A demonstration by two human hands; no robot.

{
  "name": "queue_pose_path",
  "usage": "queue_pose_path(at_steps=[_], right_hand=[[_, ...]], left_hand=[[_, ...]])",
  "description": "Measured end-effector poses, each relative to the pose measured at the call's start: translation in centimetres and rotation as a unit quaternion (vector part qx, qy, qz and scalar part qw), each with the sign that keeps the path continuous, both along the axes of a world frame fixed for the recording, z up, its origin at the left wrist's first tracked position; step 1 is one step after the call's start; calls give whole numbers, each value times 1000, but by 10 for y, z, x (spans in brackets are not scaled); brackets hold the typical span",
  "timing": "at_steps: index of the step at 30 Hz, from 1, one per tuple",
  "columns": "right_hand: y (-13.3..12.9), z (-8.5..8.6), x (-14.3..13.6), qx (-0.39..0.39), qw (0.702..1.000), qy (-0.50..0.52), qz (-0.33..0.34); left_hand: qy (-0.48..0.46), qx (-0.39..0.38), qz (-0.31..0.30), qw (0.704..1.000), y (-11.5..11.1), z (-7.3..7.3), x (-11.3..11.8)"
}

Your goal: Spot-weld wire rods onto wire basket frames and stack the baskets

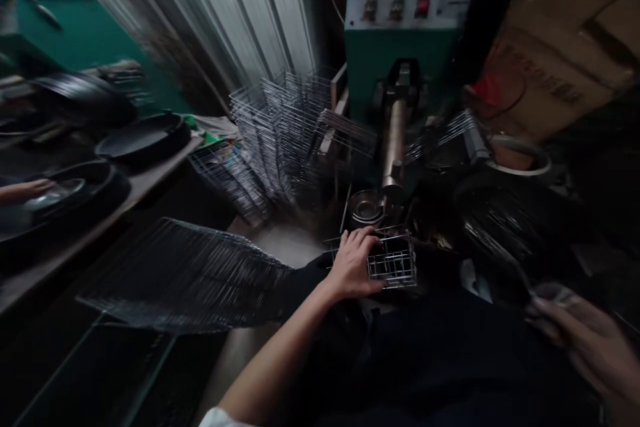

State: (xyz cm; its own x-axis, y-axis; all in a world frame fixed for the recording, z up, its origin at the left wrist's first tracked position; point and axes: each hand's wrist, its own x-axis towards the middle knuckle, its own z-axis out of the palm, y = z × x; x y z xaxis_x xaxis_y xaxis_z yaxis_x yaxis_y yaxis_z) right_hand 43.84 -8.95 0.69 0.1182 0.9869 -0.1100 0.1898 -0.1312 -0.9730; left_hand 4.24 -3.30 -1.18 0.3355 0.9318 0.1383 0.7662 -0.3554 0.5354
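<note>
Below one metal arm (395,140) on one green machine (370,53), as our head view shows, we have one small wire basket (397,270). Our left hand (353,263) holds it, four fingers over the far side and the thumb nearer us. Our right hand (580,320) is well apart to the right, fingers curled; through the blur we cannot tell whether they grip anything. On the machine we count two knobs (397,3) and one red switch (423,7). Left of it stand wire pieces (275,140), too many to count. Farther left we see three black basins (143,140) and one co-worker's hand (37,189).
</note>
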Motion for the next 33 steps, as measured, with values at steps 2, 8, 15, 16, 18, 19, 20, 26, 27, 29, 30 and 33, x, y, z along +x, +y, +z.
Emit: queue_pose_path(at_steps=[2, 8, 15, 16, 18, 19, 20, 26, 27, 29, 30, 33], right_hand=[[10, -5, -31, -34, 998, 47, 29], [31, 2, -116, -2, 966, 70, 249], [46, -24, -142, 233, 928, -133, 257], [47, -28, -145, 264, 917, -151, 259], [45, -35, -150, 318, 892, -179, 267], [43, -38, -152, 341, 881, -191, 265], [41, -41, -154, 360, 873, -202, 260], [31, -53, -163, 377, 878, -187, 226], [30, -55, -165, 374, 883, -179, 221], [30, -56, -168, 370, 890, -165, 211], [31, -56, -169, 370, 891, -160, 207], [33, -57, -174, 375, 892, -155, 199]], left_hand=[[8, -5, 1, 1000, 1, 0, 2], [31, 10, 10, 999, 2, 2, 0], [34, 35, 5, 999, 0, 4, 5], [30, 35, 6, 999, 0, 4, 6], [21, 32, 9, 999, 0, 3, 6], [17, 29, 11, 999, 0, 3, 5], [14, 26, 14, 999, 1, 2, 4], [4, 31, 10, 999, 1, -1, -1], [5, 31, 9, 999, 1, -2, -2], [6, 31, 8, 999, 2, -4, -5], [6, 30, 8, 999, 2, -5, -6], [4, 34, 11, 999, 3, -8, -11]])
